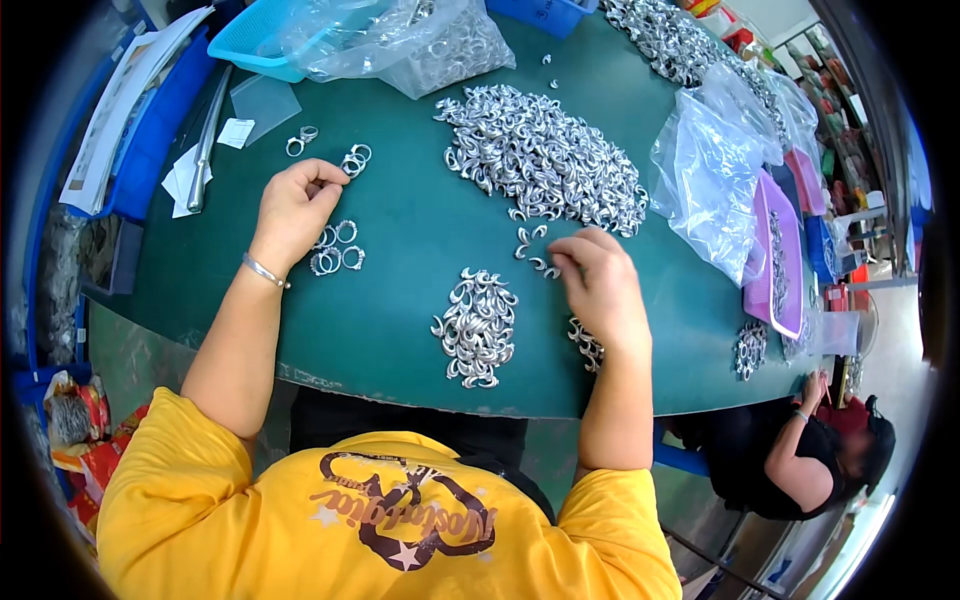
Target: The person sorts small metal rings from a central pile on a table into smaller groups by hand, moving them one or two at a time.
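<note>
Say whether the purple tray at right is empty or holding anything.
Holding something: small silver pieces show inside the purple tray.

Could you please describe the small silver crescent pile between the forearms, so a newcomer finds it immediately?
Find the green table edge nearest the yellow shirt. Just in from it, left of the right hand, lies the small crescent pile. Smaller than the large crescent heap farther back, it also lies wholly uncovered, unlike the cluster by the right forearm.
</note>
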`<state>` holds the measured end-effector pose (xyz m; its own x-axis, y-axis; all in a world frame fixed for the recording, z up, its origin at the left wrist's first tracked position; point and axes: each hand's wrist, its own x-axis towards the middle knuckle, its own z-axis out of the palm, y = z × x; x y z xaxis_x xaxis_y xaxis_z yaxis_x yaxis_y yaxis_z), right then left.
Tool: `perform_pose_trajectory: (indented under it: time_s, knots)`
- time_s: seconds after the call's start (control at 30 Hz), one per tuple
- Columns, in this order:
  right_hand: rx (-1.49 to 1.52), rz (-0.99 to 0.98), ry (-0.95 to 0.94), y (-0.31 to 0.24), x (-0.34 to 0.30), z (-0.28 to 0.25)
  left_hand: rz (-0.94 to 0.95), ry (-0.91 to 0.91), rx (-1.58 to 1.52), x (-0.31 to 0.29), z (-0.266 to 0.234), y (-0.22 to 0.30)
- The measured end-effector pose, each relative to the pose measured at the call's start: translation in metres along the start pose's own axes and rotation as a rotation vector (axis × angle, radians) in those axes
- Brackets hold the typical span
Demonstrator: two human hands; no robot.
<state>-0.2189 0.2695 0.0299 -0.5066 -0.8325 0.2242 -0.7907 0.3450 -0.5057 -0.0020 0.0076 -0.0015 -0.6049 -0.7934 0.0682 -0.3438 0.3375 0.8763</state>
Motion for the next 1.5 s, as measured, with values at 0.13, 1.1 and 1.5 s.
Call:
perform_pose_trajectory:
  time_s: [0.13, 1.1, 1.5]
  knots:
    - [0.009, -0.04, 0.052, -0.001, 0.001, 0.001, 0.011, 0.006, 0.022, 0.0, 0.001, 0.001]
    - [-0.074, 0.008, -0.025, 0.013, 0.006, -0.011, 0.013, 0.01, 0.03, 0.001, -0.001, 0.001]
    - [0.125, 0.252, 0.056, 0.023, -0.001, -0.019, 0.01, 0.001, 0.022, 0.001, -0.001, 0.002]
